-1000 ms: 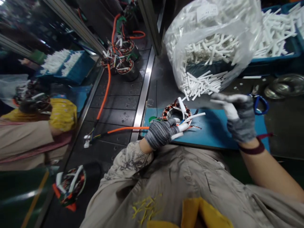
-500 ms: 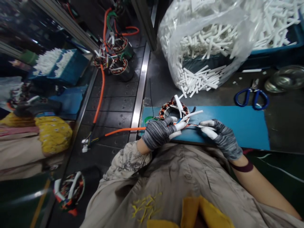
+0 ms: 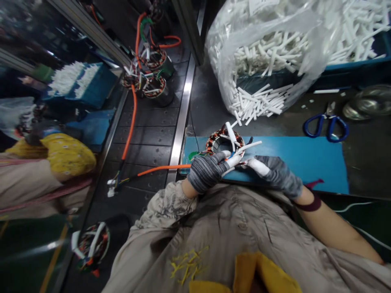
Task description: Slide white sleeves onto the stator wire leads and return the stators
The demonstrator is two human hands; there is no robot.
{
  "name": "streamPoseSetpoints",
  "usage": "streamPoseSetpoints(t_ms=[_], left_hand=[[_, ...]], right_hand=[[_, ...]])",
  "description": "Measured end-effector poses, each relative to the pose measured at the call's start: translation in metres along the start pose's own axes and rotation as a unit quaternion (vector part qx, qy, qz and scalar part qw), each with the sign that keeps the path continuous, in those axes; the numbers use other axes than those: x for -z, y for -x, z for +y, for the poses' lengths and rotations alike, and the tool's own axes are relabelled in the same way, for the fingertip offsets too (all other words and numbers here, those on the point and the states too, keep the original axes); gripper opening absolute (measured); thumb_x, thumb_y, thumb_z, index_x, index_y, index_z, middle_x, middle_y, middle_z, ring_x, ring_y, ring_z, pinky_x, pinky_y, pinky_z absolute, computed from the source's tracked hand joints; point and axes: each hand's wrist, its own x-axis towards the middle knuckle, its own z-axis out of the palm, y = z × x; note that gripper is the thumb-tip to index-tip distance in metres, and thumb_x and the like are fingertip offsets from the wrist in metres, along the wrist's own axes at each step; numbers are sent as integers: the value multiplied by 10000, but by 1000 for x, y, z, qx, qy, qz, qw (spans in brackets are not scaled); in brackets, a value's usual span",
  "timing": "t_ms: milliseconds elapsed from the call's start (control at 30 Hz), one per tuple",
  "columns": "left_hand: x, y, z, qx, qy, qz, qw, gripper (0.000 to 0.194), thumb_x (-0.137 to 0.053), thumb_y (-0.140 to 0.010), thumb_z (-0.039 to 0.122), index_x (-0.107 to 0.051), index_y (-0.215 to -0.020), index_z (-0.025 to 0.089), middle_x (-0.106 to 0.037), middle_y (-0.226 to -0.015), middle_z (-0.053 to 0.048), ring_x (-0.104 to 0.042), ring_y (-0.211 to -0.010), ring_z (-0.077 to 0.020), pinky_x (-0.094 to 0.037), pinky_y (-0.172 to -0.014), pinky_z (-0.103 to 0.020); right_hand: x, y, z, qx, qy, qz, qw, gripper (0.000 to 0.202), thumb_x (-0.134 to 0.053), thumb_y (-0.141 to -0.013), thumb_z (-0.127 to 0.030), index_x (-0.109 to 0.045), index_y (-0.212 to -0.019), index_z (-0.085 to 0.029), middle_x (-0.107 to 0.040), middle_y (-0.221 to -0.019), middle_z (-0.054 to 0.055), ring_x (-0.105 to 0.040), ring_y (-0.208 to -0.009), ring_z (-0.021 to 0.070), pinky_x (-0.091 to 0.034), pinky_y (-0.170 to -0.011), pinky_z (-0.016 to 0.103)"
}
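A ring-shaped motor stator with copper windings and white sleeves stands on a blue mat. My left hand, in a grey glove with white fingertips, is closed on wires at the stator's near edge. My right hand, gloved the same way, has its fingertips pinched at the wires just right of the left fingertips; the wire ends between them are too small to make out. One white sleeve sticks out to the right above both hands. An orange cable runs left from beside my left hand.
Behind the mat sits a plastic bag of white tubes. Blue-handled scissors lie at the right, near a glass bowl. More stators stand on the left conveyor. Beyond it is another person's yellow sleeve.
My right hand has moved left, bringing its fingertips up to the wires by my left hand. The left hand keeps its grip. At the far left, the other person's arms have shifted slightly.
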Motion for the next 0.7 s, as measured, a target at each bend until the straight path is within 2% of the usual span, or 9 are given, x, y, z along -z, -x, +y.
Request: streamPoseSetpoints(t_ms=[100, 200, 267, 333, 433, 500, 533, 600, 700], left_hand=[[-5, 1, 3, -6, -19, 8, 1000, 403, -535, -1101, 258, -723, -1442, 363, -803, -1287, -74, -767, -796, -186, -456, -518, -261], [-4, 1, 8, -20, -36, -30, 999, 428, -522, -1095, 247, -707, -1465, 355, -785, -1332, -95, -768, -804, -199, -470, -525, -273], [6, 1, 9, -21, -47, -75, 996, 456, -518, -1093, 242, -670, -1506, 361, -752, -1407, -104, -759, -781, -199, -491, -546, -289], [22, -2, 4, -6, -53, -106, 993, 465, -532, -1102, 309, -617, -1556, 362, -711, -1472, -121, -759, -792, -208, -536, -611, -319], [40, -8, -20, 6, -21, -103, 994, 625, -604, -1046, 595, -584, -1586, 281, -686, -1495, -164, -758, -1103, -317, -602, -913, -455], [37, -15, -39, -35, 33, -115, 992, 792, -664, -943, 740, -620, -1539, 220, -699, -1472, -164, -655, -1339, -389, -493, -1156, -588], [31, -19, -47, -67, 63, -132, 987, 800, -694, -909, 751, -650, -1494, 207, -714, -1449, -152, -616, -1395, -399, -416, -1232, -631], [15, -26, -56, -110, 104, -170, 974, 638, -726, -923, 628, -704, -1394, 198, -755, -1366, -130, -638, -1376, -365, -329, -1301, -647], [1, -32, -52, -98, 114, -200, 968, 396, -708, -964, 461, -758, -1246, 188, -805, -1165, -110, -727, -1218, -300, -332, -1330, -572]], right_hand=[[-4, -13, -10, -87, -118, -93, 985, 696, -358, -1077, -685, -783, -840, -188, -538, -424, -4, -516, -413, 149, -492, -517, 297], [-10, -19, -17, -169, -217, -107, 955, 708, -434, -1012, -773, -753, -822, -171, -568, -434, 4, -441, -353, 113, -375, -413, 258], [-8, -18, -16, -176, -215, -93, 956, 750, -472, -958, -848, -765, -824, -170, -622, -480, 27, -497, -381, 124, -402, -417, 262], [0, -12, -8, -163, -198, -40, 966, 795, -486, -909, -912, -788, -883, -177, -713, -594, 61, -634, -510, 162, -520, -521, 286], [20, 4, 13, -129, -190, 157, 960, 786, -516, -876, -936, -779, -999, -206, -800, -800, 82, -733, -707, 199, -607, -695, 333], [31, 16, 32, -118, -158, 268, 943, 746, -529, -893, -908, -764, -1021, -212, -801, -838, 83, -733, -721, 214, -611, -713, 372], [34, 21, 41, -117, -126, 292, 941, 721, -540, -904, -886, -763, -1027, -211, -799, -846, 83, -732, -730, 226, -611, -732, 398], [35, 29, 58, -117, -42, 309, 943, 649, -578, -925, -821, -772, -1061, -217, -803, -898, 86, -744, -804, 259, -610, -837, 469], [31, 35, 76, -100, 51, 305, 946, 550, -590, -959, -735, -779, -1100, -238, -815, -1015, 116, -759, -926, 310, -580, -977, 551]])
